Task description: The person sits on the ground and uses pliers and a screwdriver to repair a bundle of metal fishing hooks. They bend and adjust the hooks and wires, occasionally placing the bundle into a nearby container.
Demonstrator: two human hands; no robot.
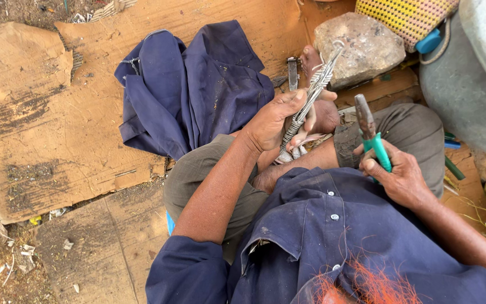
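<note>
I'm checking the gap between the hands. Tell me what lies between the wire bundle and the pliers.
In the head view, nothing sits in the air between the wire bundle and the pliers; behind that gap show the person's knee and a stone.

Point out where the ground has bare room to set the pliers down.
Bare cardboard lies left of the blue garment, and more below it beside the bent knee. It is crowded on the right: the stone, grey basin and woven bag sit close around the right hand with the pliers.
</note>
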